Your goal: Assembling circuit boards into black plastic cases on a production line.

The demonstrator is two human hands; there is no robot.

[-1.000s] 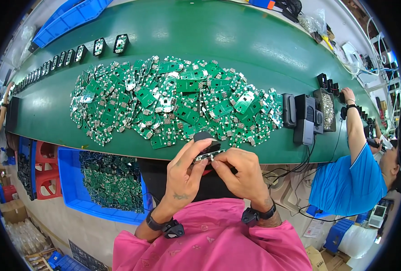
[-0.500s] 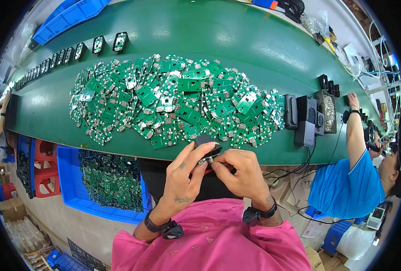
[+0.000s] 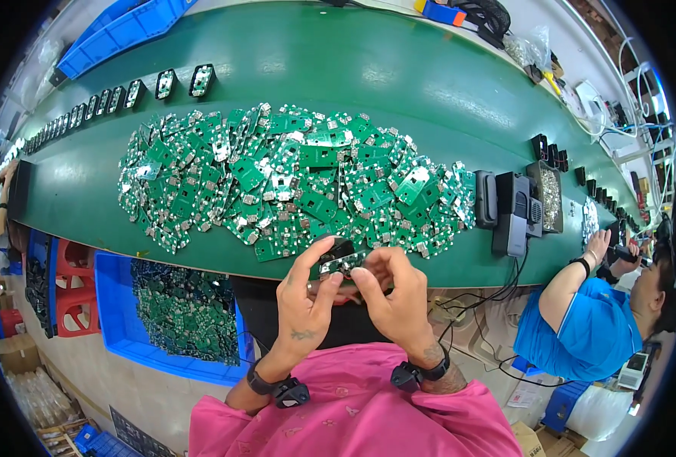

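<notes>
Case (image 3: 341,248), small and black, is between the two hands, with a green board (image 3: 342,264) showing on the side toward the wearer.

Far to the left of the hands, another person's arm (image 3: 3,189) reaches to the table's end, near a black box (image 3: 21,190). Nearer, below table level, are a red stool (image 3: 75,266) and, just right of it, a blue bin (image 3: 121,335) holding many boards. Beyond these, up and left of the hands, a row of black cases (image 3: 134,94) with boards in them lines the green table (image 3: 277,46); a blue crate (image 3: 124,38) lies behind the row.

The left hand (image 3: 301,305) pinches the case between thumb and fingers, the forefinger curved over its far side. Directly beyond both hands spreads a wide, loose pile of boards (image 3: 319,202), green and silver.

The right hand (image 3: 395,297) is at the case's right end, fingers curled and thumb apart from them; whether they grip it I cannot tell. Each wrist wears a black band.

Right of the hands and farther off stand a dark speaker (image 3: 512,209) and a tray (image 3: 557,229) of small metal parts. Farthest right, a co-worker (image 3: 582,327) in blue bends one arm at the table.
</notes>
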